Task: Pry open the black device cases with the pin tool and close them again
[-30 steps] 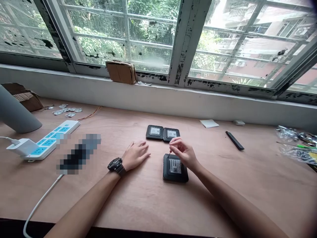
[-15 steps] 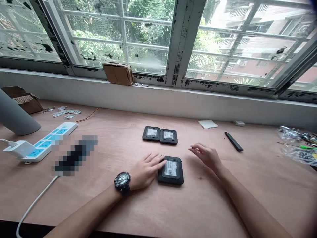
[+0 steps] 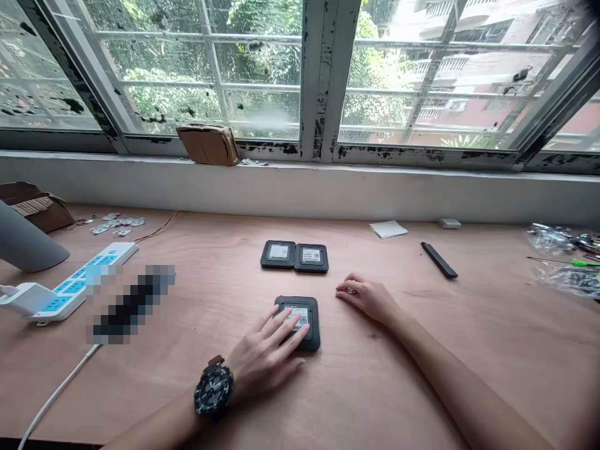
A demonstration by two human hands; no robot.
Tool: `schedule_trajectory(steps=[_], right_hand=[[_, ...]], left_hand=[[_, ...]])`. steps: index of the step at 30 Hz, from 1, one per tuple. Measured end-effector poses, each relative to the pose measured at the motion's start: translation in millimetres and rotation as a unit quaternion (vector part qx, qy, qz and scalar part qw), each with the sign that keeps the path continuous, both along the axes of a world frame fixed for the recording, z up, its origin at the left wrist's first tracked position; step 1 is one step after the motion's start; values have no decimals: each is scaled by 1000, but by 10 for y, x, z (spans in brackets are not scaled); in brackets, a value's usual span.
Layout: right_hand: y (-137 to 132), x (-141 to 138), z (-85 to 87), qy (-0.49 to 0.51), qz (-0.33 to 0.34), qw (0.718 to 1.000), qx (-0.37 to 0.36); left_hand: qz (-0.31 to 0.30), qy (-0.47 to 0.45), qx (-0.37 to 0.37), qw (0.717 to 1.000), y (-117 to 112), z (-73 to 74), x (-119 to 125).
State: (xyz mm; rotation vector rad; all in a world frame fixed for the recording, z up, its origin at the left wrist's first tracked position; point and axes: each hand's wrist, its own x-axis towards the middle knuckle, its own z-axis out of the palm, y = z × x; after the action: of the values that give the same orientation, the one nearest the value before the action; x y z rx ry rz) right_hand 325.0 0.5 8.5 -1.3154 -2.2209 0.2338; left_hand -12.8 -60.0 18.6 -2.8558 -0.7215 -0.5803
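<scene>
Left hand (image 3: 262,357): fingers spread, over near black case (image 3: 313,320); right hand (image 3: 370,300): fingertips pinched, contents unclear, at case's two o'clock; two touching cases (image 3: 285,256): its twelve

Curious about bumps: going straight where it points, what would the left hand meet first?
Past the black labelled case beneath it, the left hand would probably meet the right hand; depth's unclear.
</scene>
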Motion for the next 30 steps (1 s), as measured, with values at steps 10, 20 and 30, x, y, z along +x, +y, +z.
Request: schedule_trajectory(steps=[10, 20, 30], right_hand=[[-2, 40, 36, -5, 9, 1000, -7], [9, 33, 49, 7, 23, 1000, -19], [-11, 33, 77, -11, -4, 999, -34]], left_hand=[[77, 34, -87, 993, 142, -76, 3], [258, 13, -78, 963, 682, -197, -1019], [270, 7, -102, 958, 1894, -203, -1000]])
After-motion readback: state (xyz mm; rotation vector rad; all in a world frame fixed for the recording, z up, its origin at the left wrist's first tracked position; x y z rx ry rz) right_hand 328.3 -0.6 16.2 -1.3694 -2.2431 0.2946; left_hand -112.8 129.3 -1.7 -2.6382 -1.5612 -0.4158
